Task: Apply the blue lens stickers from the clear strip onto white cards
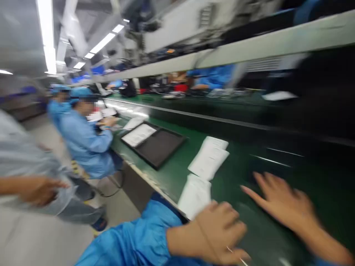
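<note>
My left hand (213, 232), in a blue sleeve, is over the bench's near edge. Its fingers are bent, and a thin shiny metal tool (244, 262) shows in short glints by the thumb; motion blur hides its exact kind. Just beyond the hand lies a white sheet or packet (195, 195), and further off are overlapping white sheets (209, 159). To the right, my right hand (285, 203) is stretched over the green bench top, its fingers spread with nothing in them. Near its fingertips is a dark flat thing with bright edges (271, 160), too blurred to name.
A black tray (161, 147) with a white sheet (138, 135) in it lies further along the green bench (177, 177). A long shelf (249, 48) runs above. Seated co-workers in blue (85, 136) line the left; a standing person's hand (41, 188) is close by.
</note>
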{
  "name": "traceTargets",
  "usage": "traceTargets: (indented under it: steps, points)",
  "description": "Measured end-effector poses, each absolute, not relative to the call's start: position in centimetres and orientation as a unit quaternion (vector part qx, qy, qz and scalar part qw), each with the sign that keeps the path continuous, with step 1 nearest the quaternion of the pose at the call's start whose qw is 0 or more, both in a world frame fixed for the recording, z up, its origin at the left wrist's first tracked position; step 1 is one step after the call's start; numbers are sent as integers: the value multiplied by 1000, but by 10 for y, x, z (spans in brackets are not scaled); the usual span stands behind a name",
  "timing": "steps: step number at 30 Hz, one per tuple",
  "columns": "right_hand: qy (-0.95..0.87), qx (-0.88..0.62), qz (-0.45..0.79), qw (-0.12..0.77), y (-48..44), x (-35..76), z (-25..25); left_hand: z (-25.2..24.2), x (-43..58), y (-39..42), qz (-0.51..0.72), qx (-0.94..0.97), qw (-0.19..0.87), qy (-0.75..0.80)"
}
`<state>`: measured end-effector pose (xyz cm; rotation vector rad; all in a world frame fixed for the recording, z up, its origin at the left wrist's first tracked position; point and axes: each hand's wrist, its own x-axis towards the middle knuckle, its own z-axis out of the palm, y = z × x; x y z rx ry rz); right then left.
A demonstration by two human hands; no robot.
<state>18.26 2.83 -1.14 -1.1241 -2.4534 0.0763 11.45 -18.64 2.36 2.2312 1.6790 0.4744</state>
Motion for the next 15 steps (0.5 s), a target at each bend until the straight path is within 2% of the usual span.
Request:
traceTargets:
  steps: [2,5,10,15]
  points:
    - [-893,-421,33,155,15,266,-21,19,120,-187,161,791,0,590]
    - [-888,-441,41,120,-13,314,-32,6,124,-176,181,800,4,572]
    - [-864,-456,111,185,-15,317,-32,-11,143,-162,166,806,23,568]
    - [-901,-371,140,176,10,320,-25,-17,163,-155,161,801,35,575]
